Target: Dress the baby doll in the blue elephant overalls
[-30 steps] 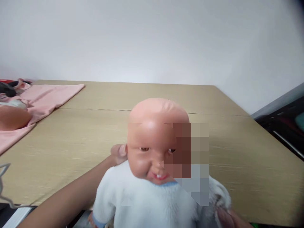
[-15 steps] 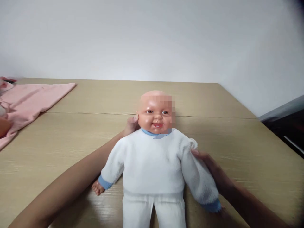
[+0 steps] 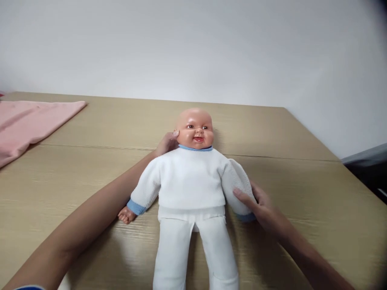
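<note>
A baby doll (image 3: 190,181) in a white fleece top and white trousers with blue cuffs lies on its back on the wooden table (image 3: 90,133), head toward the wall. My left hand (image 3: 166,143) reaches under the doll's head and neck, its fingers mostly hidden behind the head. My right hand (image 3: 256,203) is wrapped round the doll's sleeve near the blue cuff, thumb on top of the fleece.
A pink cloth (image 3: 27,123) lies spread at the table's far left. A seam runs across the tabletop behind the doll's shoulders. A white wall stands behind the table. A dark object (image 3: 369,169) sits past the table's right edge.
The doll has gone from upright and close to the camera to lying flat on the table. My right hand has slid to the sleeve's cuff end. The view shifted right.
</note>
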Tool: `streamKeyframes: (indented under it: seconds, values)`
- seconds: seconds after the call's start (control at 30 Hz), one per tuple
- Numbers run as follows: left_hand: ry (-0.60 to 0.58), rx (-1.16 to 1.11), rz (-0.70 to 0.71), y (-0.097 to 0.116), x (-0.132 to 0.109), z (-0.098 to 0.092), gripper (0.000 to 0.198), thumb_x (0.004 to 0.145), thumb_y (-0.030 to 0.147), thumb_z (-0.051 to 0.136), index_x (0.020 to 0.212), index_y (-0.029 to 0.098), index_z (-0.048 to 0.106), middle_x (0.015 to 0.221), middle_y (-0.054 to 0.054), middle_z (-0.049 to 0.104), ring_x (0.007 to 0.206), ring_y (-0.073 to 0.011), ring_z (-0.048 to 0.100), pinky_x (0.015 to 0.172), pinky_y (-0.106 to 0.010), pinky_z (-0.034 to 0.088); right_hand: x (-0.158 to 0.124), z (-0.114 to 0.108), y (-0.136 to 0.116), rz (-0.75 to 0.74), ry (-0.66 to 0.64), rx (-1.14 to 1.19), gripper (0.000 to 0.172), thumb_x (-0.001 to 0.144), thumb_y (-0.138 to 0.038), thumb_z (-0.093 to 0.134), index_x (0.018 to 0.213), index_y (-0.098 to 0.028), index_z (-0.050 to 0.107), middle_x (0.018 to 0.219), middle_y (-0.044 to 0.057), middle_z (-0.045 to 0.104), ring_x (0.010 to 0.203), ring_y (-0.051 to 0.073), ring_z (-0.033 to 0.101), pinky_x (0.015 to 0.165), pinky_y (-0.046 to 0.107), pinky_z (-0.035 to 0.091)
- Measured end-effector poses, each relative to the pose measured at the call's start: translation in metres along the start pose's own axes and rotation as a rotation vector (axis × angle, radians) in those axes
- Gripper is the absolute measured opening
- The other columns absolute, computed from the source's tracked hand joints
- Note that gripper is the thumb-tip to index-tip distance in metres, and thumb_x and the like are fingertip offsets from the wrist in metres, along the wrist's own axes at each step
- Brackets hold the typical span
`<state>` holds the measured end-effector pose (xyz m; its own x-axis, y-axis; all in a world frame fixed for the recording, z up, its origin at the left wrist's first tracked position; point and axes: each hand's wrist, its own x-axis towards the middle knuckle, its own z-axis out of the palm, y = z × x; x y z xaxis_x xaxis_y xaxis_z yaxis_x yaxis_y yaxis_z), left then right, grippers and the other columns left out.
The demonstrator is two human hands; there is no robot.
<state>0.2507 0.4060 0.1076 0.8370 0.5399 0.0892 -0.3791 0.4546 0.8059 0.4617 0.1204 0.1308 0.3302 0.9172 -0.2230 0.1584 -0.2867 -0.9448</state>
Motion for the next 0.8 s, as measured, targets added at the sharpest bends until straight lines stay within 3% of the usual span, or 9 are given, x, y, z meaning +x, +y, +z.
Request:
streamKeyframes:
  seconds: [0.13,0.23,0.33,0.53,0.67,0.73,0.8]
  values:
    - [-0.024,0.067,-0.059,-0.003,0.01,-0.01,0.083,0.083,0.074,0.087,0.142,0.017,0.078,0.144,-0.016,0.083,0.152,-0.0491,0.065,0.137,-0.061,0.042,-0.002,0.001,0.009,-0.039,0.071,-0.183,0.074,0.1,-0.074,0.072,0.153,-0.024,0.068,0.156,0.015,0.075,0.15,0.042,0.066,0.123,0.054,0.057]
    - [-0.061,0.031,-0.132,-0.009,0.012,-0.017,0.077,0.096,0.078,0.075,0.144,0.019,0.078,0.145,-0.016,0.082,0.153,-0.045,0.066,0.139,-0.059,0.041,-0.004,0.001,0.016,-0.119,0.127,-0.344,0.063,0.104,-0.07,0.068,0.145,-0.022,0.073,0.135,0.014,0.083,0.128,0.04,0.078,0.105,0.049,0.065]
    - [-0.085,0.002,-0.185,-0.011,0.01,-0.021,0.074,0.1,0.078,0.07,0.144,0.02,0.078,0.146,-0.016,0.082,0.153,-0.0436,0.066,0.14,-0.058,0.04,-0.004,-0.002,0.021,-0.185,0.158,-0.431,0.057,0.104,-0.067,0.068,0.137,-0.021,0.077,0.122,0.011,0.085,0.112,0.037,0.081,0.089,0.043,0.067]
    - [-0.092,-0.055,-0.23,-0.004,0.006,-0.013,0.066,0.103,0.07,0.069,0.143,0.018,0.078,0.147,-0.016,0.081,0.155,-0.045,0.064,0.139,-0.061,0.042,-0.005,-0.003,0.021,-0.182,0.192,-0.436,0.049,0.106,-0.065,0.066,0.13,-0.025,0.078,0.12,0.008,0.084,0.114,0.037,0.081,0.088,0.041,0.068]
    - [0.058,-0.025,-0.143,-0.001,0.005,-0.002,0.064,0.102,0.059,0.079,0.153,0.023,0.069,0.153,-0.012,0.078,0.155,-0.0413,0.064,0.138,-0.058,0.044,-0.008,-0.005,0.027,-0.204,0.199,-0.45,0.043,0.106,-0.063,0.066,0.125,-0.027,0.08,0.115,0.009,0.085,0.111,0.038,0.083,0.079,0.04,0.071]
    - [0.149,-0.01,-0.097,0.0,0.007,-0.001,0.062,0.102,0.053,0.082,0.154,0.025,0.067,0.155,-0.01,0.077,0.155,-0.0389,0.064,0.136,-0.055,0.046,-0.009,-0.01,0.036,-0.214,0.206,-0.484,0.042,0.106,-0.06,0.066,0.129,-0.028,0.08,0.116,0.009,0.086,0.112,0.039,0.084,0.076,0.039,0.072]
    - [0.169,0.004,-0.081,0.001,0.009,-0.004,0.06,0.103,0.053,0.081,0.153,0.024,0.068,0.155,-0.01,0.076,0.154,-0.0397,0.064,0.133,-0.055,0.05,-0.009,-0.017,0.047,-0.224,0.218,-0.52,0.044,0.106,-0.058,0.065,0.136,-0.029,0.079,0.119,0.009,0.087,0.111,0.039,0.085,0.077,0.04,0.074]
